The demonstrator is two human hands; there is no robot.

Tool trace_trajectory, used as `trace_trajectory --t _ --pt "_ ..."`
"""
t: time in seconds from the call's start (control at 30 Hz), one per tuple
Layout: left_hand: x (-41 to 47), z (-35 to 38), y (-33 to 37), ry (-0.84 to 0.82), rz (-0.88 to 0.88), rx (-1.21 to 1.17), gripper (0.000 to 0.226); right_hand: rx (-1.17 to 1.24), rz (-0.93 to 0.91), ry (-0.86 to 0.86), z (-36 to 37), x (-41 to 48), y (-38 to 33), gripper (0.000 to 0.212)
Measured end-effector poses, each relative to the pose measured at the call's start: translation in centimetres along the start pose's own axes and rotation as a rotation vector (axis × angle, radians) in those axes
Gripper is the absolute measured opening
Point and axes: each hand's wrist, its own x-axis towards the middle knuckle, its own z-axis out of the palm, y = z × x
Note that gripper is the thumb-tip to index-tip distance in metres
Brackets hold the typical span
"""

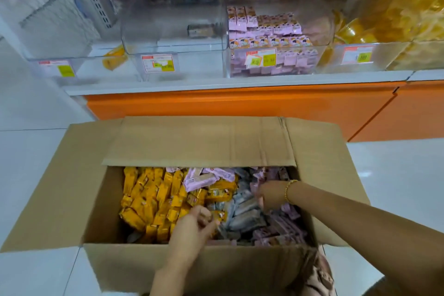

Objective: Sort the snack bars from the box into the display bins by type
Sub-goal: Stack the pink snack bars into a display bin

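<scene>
Fingers (260, 200) half-buried among blurred snack bars (149, 199)

1 cardboard box (192, 269), 2 hands (left hand (194, 226) + right hand (271, 196)), 4 price labels (157, 63), snack bars (144, 199) too many to cnt.

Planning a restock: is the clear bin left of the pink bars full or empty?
Nearly empty: only one dark bar shows inside the clear bin.
</scene>
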Motion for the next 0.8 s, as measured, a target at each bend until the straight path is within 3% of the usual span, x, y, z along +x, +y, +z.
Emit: trace_trajectory --t 0.17,0.33,0.47,0.8 --pt "-2.1 1.7 -1.2 -0.253 0.021 0.014 0.04 -0.07 0.05 -0.247 5.2 1.8 2.2 0.043" --pt "-1.7 2.8 -2.0 -0.09 0.076 0.322 0.019 -0.013 -0.013 -0.298 6.0 2.2 2.9 0.065" --pt "-1.4 3.1 -2.2 -0.118 0.075 0.336 0.027 0.041 -0.074 -0.282 6.8 3.7 3.1 0.081" --pt "-0.7 3.1 -2.6 -0.132 0.063 0.318 0.036 -0.26 -0.159 -0.367 6.4 5.7 1.3 0.085"
